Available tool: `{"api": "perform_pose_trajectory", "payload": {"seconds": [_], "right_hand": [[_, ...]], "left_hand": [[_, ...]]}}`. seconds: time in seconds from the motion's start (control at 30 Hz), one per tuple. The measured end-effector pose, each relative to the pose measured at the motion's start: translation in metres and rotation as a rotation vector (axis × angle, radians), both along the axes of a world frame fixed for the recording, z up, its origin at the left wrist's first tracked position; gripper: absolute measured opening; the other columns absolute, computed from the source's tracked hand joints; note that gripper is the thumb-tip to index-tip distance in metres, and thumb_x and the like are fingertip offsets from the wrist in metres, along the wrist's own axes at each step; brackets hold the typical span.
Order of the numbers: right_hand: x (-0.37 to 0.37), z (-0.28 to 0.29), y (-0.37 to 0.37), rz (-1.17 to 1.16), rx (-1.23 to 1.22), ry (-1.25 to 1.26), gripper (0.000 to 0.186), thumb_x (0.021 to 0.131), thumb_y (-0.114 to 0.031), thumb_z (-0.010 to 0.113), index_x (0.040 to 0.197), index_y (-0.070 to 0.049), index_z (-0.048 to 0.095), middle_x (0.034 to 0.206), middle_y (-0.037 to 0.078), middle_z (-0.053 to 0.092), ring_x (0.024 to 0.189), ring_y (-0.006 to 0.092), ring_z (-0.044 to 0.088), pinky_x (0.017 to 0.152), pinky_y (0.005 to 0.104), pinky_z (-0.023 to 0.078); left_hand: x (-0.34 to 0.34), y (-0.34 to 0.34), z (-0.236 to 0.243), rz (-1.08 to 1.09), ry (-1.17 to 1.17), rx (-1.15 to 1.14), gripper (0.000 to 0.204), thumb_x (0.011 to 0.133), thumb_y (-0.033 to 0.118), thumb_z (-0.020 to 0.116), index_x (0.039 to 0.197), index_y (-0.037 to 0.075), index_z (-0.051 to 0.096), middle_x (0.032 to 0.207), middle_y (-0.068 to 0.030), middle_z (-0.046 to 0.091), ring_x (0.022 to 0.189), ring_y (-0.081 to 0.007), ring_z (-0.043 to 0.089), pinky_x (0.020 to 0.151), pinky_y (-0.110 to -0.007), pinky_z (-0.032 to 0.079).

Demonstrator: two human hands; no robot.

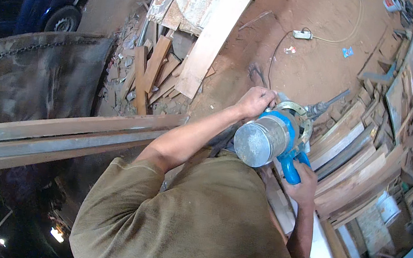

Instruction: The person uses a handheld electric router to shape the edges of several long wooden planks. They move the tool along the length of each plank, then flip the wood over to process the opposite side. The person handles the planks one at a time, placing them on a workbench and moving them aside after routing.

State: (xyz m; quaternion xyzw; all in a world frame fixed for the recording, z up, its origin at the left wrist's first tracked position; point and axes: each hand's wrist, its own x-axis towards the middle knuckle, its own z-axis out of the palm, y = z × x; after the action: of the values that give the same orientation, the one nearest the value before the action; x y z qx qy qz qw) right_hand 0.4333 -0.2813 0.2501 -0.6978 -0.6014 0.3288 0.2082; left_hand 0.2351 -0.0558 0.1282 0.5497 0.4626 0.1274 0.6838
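I hold a power tool (260, 143) with a silver cylindrical top, a blue band and a metal base plate. My left hand (254, 102) is closed on its far side, near the base, with the fingertips partly hidden. My right hand (303, 187) grips the blue handle on the near right side. A long metal shaft (335, 98) shows just beyond the tool at the right, among fittings too small to make out. A dark cord runs from near the tool to a white power strip (302, 35) on the dirt floor (321, 66).
Long beams (48, 127) cross at the left, near a dark padded slab (35, 68). Planks (217, 35) and offcuts lie ahead. Stacked timber (350, 160) and white buckets (388, 207) crowd the right. A blue vehicle (40, 0) stands at the far left.
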Motion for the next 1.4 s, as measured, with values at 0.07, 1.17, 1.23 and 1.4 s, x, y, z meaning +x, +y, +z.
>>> {"api": "perform_pose_trajectory", "payload": {"seconds": [0.07,1.17,1.23,1.4], "right_hand": [[-0.029,-0.008,-0.031,-0.091,0.026,0.056,0.044,0.065,-0.017,0.083,0.106,-0.007,0.069,0.089,0.018,0.071,0.079,0.0396,0.069,0.071,0.0448,0.055],[-0.397,-0.237,0.067,-0.804,0.136,0.489,0.032,0.081,-0.014,0.076,0.106,0.0,0.064,0.081,0.008,0.068,0.073,0.0184,0.067,0.07,0.0356,0.053],[-0.404,-0.247,0.068,-0.786,0.096,0.46,0.033,0.081,-0.013,0.075,0.108,0.001,0.062,0.082,0.009,0.068,0.073,0.0187,0.067,0.07,0.0353,0.053],[-0.421,-0.281,0.059,-0.732,0.2,0.351,0.013,0.086,-0.006,0.071,0.095,-0.003,0.062,0.081,0.0,0.061,0.071,0.009,0.057,0.067,0.0281,0.048]], "left_hand": [[-0.015,-0.016,0.004,-0.047,0.013,0.012,0.05,0.105,0.035,0.048,0.07,0.001,0.063,0.067,-0.0062,0.062,0.065,-0.0157,0.056,0.069,-0.035,0.047],[-0.155,0.151,-0.091,-0.751,0.222,0.649,0.053,0.1,0.044,0.046,0.087,0.003,0.078,0.084,-0.0238,0.073,0.085,-0.0433,0.07,0.083,-0.05,0.054],[-0.163,0.156,-0.103,-0.737,0.171,0.685,0.054,0.1,0.044,0.045,0.086,0.002,0.077,0.083,-0.0255,0.072,0.084,-0.0458,0.069,0.083,-0.052,0.053],[-0.177,0.161,-0.115,-0.739,-0.036,0.743,0.056,0.1,0.044,0.044,0.083,-0.001,0.073,0.083,-0.029,0.068,0.082,-0.0494,0.065,0.081,-0.055,0.05]]}}
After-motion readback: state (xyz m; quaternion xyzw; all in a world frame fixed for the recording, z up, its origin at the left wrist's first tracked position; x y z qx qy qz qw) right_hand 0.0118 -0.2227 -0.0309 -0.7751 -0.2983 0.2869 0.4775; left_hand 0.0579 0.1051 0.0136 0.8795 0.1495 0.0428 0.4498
